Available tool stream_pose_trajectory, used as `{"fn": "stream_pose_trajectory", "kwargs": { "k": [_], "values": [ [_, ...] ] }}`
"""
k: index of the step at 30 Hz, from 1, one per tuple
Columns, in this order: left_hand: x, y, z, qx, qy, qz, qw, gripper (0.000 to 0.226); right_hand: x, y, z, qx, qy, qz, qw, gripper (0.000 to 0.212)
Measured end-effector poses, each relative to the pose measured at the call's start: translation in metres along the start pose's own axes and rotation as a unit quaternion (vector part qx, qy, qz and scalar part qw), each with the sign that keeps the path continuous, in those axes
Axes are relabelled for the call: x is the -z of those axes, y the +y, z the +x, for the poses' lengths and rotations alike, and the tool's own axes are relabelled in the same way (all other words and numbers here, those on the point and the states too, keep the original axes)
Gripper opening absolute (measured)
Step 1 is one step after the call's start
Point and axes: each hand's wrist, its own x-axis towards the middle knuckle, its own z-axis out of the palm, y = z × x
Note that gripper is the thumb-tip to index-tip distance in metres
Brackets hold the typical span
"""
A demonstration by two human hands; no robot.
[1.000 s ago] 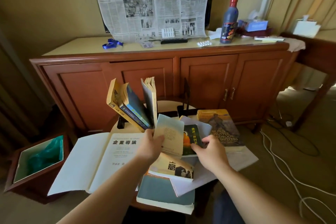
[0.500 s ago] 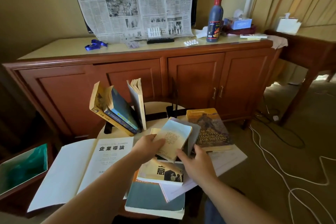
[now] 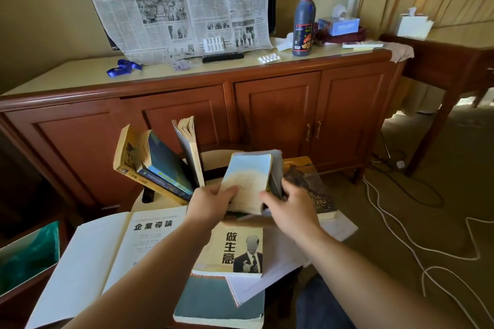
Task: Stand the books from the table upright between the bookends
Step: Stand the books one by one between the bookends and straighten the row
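Your left hand (image 3: 212,204) and right hand (image 3: 290,209) both grip a small stack of books (image 3: 250,181), lifted above the table (image 3: 149,200). Just left of your grip, three books (image 3: 160,165) lean on a bookend (image 3: 148,193). If you push in carelessly, they may fall. Behind stands a wooden cabinet (image 3: 278,115).
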Motion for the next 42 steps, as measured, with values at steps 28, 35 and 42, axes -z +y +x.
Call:
{"fn": "stream_pose_trajectory", "kwargs": {
  "k": [28,35,42],
  "values": [
    [-0.053,-0.019,0.027,-0.077,-0.017,0.182,0.98,0.022,0.042,0.069,0.046,0.066,0.113,-0.171,0.976,0.061],
    [0.005,-0.063,0.006,-0.005,0.003,0.424,0.906,0.077,0.009,0.076,-0.003,0.246,0.186,-0.177,0.935,0.036],
    [0.02,-0.057,-0.006,0.04,0.0,0.359,0.932,0.078,-0.023,0.068,-0.035,0.095,-0.047,-0.127,0.986,0.025]
  ]
}}
